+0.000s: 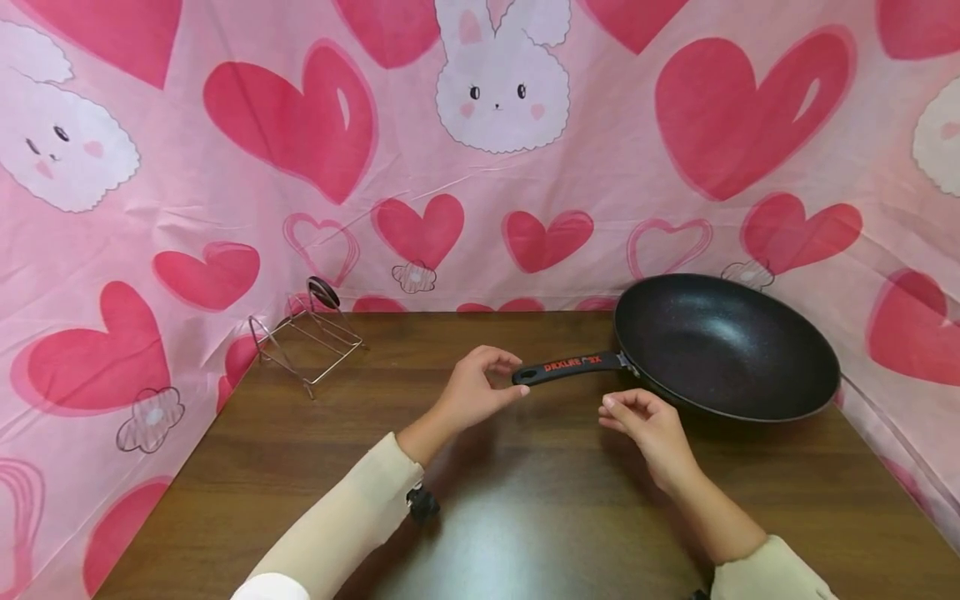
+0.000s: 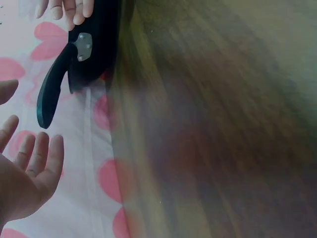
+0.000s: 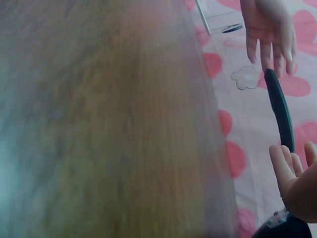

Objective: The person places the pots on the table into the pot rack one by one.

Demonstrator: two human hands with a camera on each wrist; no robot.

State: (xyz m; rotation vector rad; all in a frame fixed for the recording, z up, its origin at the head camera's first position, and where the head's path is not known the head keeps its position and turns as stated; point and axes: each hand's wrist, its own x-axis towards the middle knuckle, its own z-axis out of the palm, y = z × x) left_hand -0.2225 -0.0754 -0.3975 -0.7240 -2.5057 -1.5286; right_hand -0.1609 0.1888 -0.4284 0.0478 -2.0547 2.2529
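A black wok-style frying pan [image 1: 727, 350] is at the right of the table in the head view, its inside facing up and toward me. Its black handle [image 1: 572, 367], printed with red lettering, points left. My left hand [image 1: 480, 390] is at the handle's free end, thumb and fingers spread around the tip; in the left wrist view a gap shows between those fingers [image 2: 38, 153] and the handle. Nearer the pan, in front of the handle, my right hand [image 1: 654, 435] has loosely bent fingers and nothing in them. The right wrist view shows both hands around the handle [image 3: 280, 111].
A small wire rack [image 1: 311, 387] with a black round piece [image 1: 323, 292] on top stands at the table's back left. Pink cloth [image 1: 480, 179] with hearts and rabbits hangs behind and at both sides of the brown wooden table [image 1: 517, 517].
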